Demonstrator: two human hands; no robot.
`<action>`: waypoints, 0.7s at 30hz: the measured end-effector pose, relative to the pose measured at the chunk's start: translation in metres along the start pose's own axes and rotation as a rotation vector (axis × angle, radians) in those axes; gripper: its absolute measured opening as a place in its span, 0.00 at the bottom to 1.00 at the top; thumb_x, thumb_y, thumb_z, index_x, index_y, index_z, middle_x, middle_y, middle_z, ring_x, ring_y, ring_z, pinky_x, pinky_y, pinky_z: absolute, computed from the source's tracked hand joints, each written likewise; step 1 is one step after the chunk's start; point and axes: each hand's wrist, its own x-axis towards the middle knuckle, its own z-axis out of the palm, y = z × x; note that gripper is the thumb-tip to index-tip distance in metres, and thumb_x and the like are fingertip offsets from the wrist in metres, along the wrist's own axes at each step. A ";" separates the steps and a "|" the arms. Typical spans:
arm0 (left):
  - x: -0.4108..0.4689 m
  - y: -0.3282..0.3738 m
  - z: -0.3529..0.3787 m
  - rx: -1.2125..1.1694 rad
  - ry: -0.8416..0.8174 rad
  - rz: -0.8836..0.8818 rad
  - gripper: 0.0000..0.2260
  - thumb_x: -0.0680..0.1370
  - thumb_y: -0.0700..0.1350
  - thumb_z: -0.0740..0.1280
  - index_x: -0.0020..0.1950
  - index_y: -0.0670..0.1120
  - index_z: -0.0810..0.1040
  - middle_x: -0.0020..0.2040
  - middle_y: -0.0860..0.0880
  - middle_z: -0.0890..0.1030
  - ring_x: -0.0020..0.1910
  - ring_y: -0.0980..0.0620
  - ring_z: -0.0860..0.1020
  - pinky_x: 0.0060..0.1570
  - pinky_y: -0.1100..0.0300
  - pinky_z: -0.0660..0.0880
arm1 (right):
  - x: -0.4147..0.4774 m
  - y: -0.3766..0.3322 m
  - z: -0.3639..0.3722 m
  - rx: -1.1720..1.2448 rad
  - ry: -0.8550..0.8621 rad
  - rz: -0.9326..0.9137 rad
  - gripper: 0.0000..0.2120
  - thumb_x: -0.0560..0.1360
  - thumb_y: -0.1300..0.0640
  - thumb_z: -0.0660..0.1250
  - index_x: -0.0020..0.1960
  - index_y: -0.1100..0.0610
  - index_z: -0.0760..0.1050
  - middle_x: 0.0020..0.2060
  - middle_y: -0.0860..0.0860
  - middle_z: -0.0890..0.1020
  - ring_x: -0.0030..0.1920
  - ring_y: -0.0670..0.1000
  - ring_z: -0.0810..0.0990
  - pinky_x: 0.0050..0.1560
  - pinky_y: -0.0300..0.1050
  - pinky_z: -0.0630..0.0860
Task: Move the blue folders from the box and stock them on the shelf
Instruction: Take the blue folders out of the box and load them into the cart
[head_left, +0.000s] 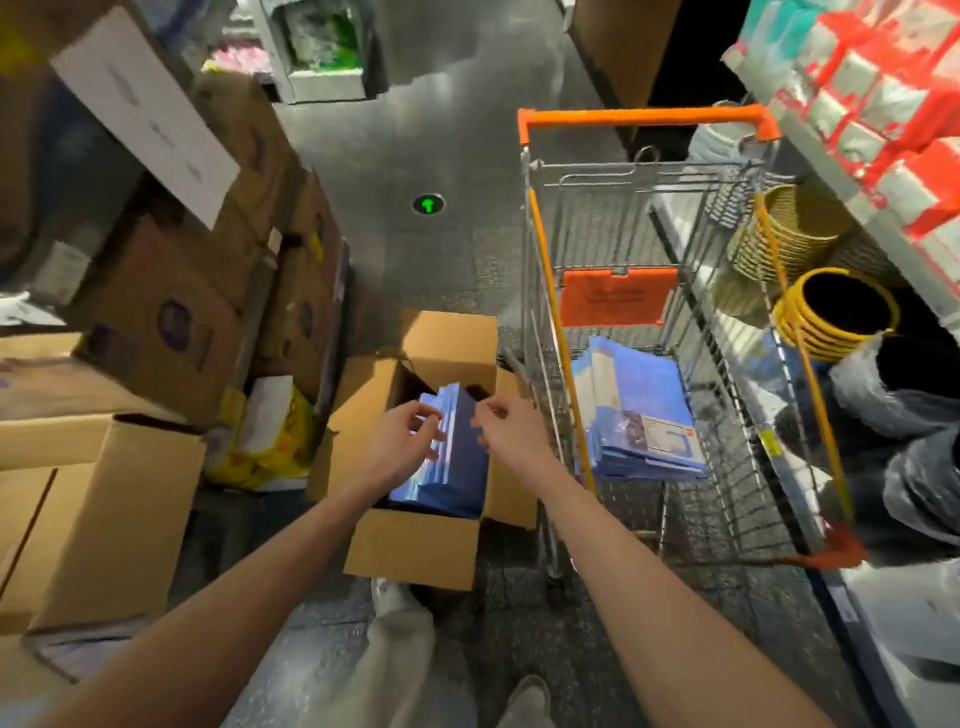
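In the head view, the blue folders (447, 457) stand on edge, packed close together, inside an open cardboard box (415, 551) on the floor in front of the person's feet. Both hands reach down into this box. The left hand (400, 441) lies on the left side of the pack, and its fingers (431, 415) are curled over the upper edges of some folders, as if separating a bundle. The right hand (511, 426) is at the right side of the pack, and its fingers (491, 410) are bent and pinch the top edge of the folders near the corner. Just to the right of the box stands a shopping cart (644, 117) with an orange handle, and in its basket a second stack of blue folders (639, 410) lies flat. The shelf (914, 613) is further right, behind the cart.

We judge that one folder is light, thin and a little flexible, but a thick bundle becomes heavy. The covers look glossy, so we expect that they slide easily on each other and the bundle can fan out. We think the good place to hold is the two opposite sides of the bundle, pressed from both hands, with the fingers reaching low, not only the upper edges.
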 end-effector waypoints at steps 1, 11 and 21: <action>0.007 -0.011 -0.007 -0.001 -0.003 -0.013 0.07 0.84 0.46 0.61 0.55 0.46 0.78 0.45 0.49 0.85 0.36 0.54 0.84 0.43 0.57 0.80 | 0.009 -0.001 0.013 -0.013 -0.016 0.017 0.18 0.79 0.51 0.60 0.48 0.66 0.77 0.39 0.63 0.80 0.35 0.55 0.76 0.36 0.49 0.72; 0.134 -0.133 -0.046 -0.037 -0.142 -0.201 0.06 0.83 0.50 0.62 0.55 0.50 0.76 0.45 0.51 0.85 0.35 0.55 0.84 0.42 0.54 0.82 | 0.119 -0.014 0.121 -0.132 -0.057 0.240 0.13 0.81 0.56 0.61 0.55 0.65 0.77 0.48 0.63 0.82 0.50 0.63 0.81 0.47 0.56 0.77; 0.211 -0.229 -0.006 -0.106 -0.279 -0.407 0.09 0.83 0.49 0.63 0.56 0.45 0.79 0.42 0.50 0.85 0.34 0.49 0.84 0.41 0.52 0.82 | 0.210 0.056 0.174 -0.216 -0.051 0.402 0.16 0.81 0.54 0.62 0.59 0.65 0.77 0.56 0.59 0.81 0.57 0.60 0.79 0.60 0.58 0.75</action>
